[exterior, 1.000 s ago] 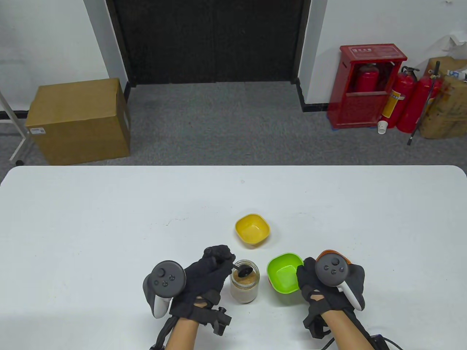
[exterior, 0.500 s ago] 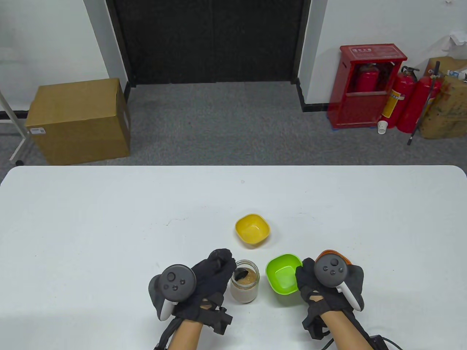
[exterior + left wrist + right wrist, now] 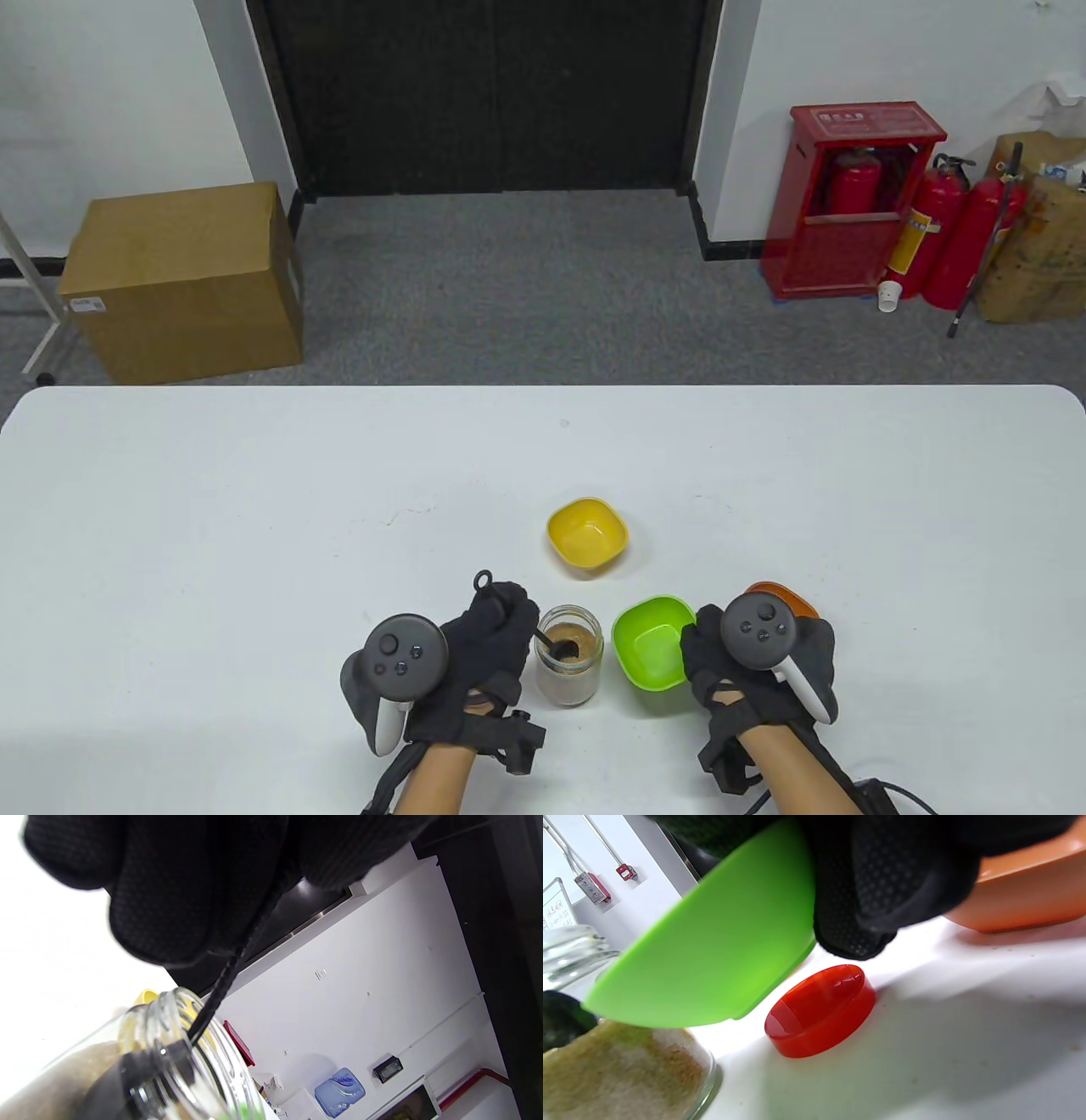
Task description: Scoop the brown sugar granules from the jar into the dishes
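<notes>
Scoop step in hand: loading the spoon, nothing delivered yet as far as I can judge.

Left hand (image 3: pixel 484 649) near the table's near edge, left of centre. Grip closed on the black spoon (image 3: pixel 543 637): fingers curled round the handle, handle's ring end sticking out past the knuckles toward the far edge. Left wrist view shows the handle running down through the glass mouth, bowl inside.

Jar (image 3: pixel 569 666) just right of that hand, upright on the table, lid off, roughly half to two-thirds full of brown sugar (image 3: pixel 570 638). Spoon bowl is down in the sugar; can't tell how full it is.

Yellow dish (image 3: pixel 587 533) beyond the jar toward the table's middle, looks empty.

Green dish (image 3: pixel 652 641) just right of the jar. Right hand (image 3: pixel 759 658) has its grip closed on the dish's right rim; right wrist view shows the dish lifted and tilted, its low edge close beside the jar's mouth. No sugar visible in it.

Red lid (image 3: pixel 821 1010) lies flat on the table under the raised dish. Orange dish (image 3: pixel 785 594) behind the right hand, mostly hidden.

Next, my read: lift the spoon level out of the narrow mouth without clipping the rim, short carry right, tip over the green dish. Risk: granules spilling in the gap between jar and dish.
</notes>
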{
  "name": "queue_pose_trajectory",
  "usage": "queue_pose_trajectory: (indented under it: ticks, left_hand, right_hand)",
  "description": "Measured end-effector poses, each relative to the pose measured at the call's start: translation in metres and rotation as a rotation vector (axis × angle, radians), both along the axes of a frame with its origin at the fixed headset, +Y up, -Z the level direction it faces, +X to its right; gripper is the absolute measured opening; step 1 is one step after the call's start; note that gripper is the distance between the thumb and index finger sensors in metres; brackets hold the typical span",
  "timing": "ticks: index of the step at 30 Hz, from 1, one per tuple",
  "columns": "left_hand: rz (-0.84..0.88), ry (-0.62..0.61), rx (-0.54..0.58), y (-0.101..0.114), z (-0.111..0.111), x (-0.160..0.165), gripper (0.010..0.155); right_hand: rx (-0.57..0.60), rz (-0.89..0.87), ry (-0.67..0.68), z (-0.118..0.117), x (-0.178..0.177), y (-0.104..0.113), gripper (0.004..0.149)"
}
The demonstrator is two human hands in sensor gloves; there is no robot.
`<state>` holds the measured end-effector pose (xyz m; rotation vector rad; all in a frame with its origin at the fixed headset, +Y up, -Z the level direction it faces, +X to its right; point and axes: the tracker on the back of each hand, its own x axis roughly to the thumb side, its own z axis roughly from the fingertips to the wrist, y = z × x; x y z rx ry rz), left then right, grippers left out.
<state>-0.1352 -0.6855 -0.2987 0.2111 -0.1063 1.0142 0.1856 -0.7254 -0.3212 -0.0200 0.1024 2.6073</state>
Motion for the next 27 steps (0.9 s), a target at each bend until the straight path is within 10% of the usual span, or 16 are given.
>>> queue_pose_trajectory:
  ticks: [27]
  left_hand:
    - [0.279, 0.125, -0.178, -0.02, 0.0, -0.013, 0.049]
  right_hand:
    - [-0.02, -0.058, -0.023, -0.002, 0.005, -0.003, 0.046]
